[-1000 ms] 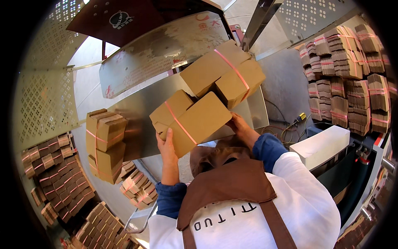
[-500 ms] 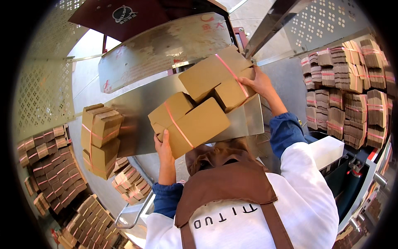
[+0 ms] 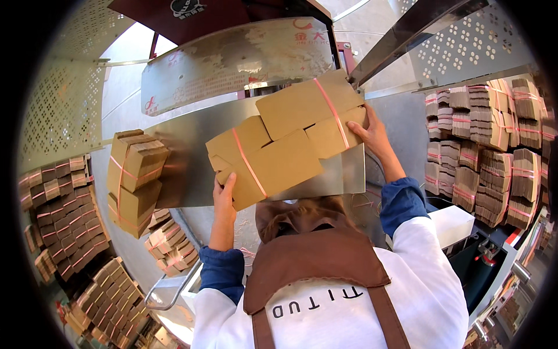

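Two bundles of flat brown cardboard pieces lie side by side above the metal tabletop [image 3: 186,183], each tied with a pink strap. My left hand [image 3: 224,196] is closed on the near left corner of the left cardboard bundle [image 3: 282,168], thumb on top. At the far right, my right hand [image 3: 375,132] grips the outer end of the right cardboard bundle [image 3: 308,103], its thumb over the top face and its other fingers mostly hidden. The stepped edges of the two bundles meet snugly in the middle.
More strapped bundles [image 3: 135,181] stand at the table's left end. Behind the table is a machine with a worn metal panel [image 3: 221,64]. Stacks of strapped cardboard [image 3: 485,154] rise at the right, others [image 3: 70,218] at the left. A slanting metal post [image 3: 412,43] stands at the back right.
The dark gaps between the cardboard pieces have closed, and the two bundles now fit together more evenly. My right hand has shifted slightly right and nearer. Both hands keep their hold.
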The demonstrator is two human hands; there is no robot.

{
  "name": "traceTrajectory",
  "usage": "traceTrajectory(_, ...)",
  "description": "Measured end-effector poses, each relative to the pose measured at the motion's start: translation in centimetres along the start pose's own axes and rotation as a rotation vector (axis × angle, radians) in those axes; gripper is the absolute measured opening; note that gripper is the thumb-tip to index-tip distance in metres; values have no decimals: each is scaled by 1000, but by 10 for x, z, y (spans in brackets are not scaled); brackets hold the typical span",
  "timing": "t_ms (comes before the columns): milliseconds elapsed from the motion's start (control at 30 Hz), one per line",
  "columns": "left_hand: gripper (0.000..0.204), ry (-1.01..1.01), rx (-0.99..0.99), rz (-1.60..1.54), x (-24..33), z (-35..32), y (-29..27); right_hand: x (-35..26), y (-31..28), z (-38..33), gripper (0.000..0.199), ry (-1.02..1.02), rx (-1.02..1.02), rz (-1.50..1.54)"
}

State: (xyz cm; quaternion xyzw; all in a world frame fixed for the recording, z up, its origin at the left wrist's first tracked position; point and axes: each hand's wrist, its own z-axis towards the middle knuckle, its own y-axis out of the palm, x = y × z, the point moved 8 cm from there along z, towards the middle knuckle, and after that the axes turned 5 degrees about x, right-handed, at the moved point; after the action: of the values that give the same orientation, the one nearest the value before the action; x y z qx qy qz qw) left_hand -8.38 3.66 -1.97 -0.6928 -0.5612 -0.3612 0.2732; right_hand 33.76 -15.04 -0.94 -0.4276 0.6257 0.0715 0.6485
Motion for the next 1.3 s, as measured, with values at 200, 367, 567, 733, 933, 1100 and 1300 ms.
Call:
traceTrajectory(200, 56, 3, 31, 43, -7, 1, 2, 50, -5, -21, 77, 315, -138, -47)
traceTrajectory(367, 54, 109, 17, 72, -6, 17, -11, 34, 13, -40, 74, 315, -54, 233)
traceTrajectory(567, 53, 155, -30, 100, 45, 86, -21, 7, 64, -5, 70, 260, -19, 409)
traceTrajectory(733, 54, 272, -105, 134, 79, 141, 3, 3, 81, 35, 76, 269, 133, 511)
traceTrajectory(933, 55, 306, -157, 143, 99, 168, 28, 35, 81, 45, 80, 350, 377, 578)
traceTrajectory(1100, 56, 312, -167, 231, 96, 183, 46, 44, 69, 47, 73, 331, 453, 541)
traceTrajectory(1300, 56, 308, -147, 217, 95, 181, 41, -52, 30, 17, 41, -60, 525, -139)
